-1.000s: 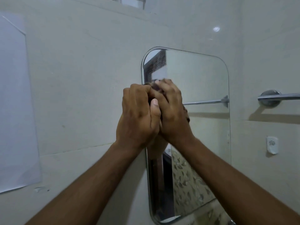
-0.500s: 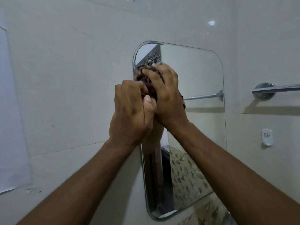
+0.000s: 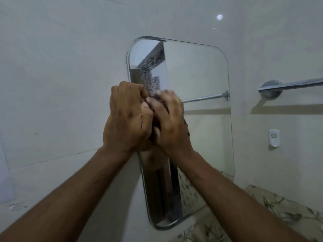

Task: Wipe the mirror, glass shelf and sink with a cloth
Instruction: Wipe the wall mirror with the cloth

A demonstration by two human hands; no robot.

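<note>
- Mirror, a rounded rectangle, hangs on the pale tiled wall at frame centre.
- Dark cloth is bunched against the mirror's left part, mostly hidden between both hands.
- Right hand curls its fingers over the cloth, pressing it to the glass.
- Left hand, at 9 o'clock of the right and touching it, is fisted; whether it grips cloth cannot be told.
- Chrome towel bar sits at 3 o'clock of the mirror.
</note>
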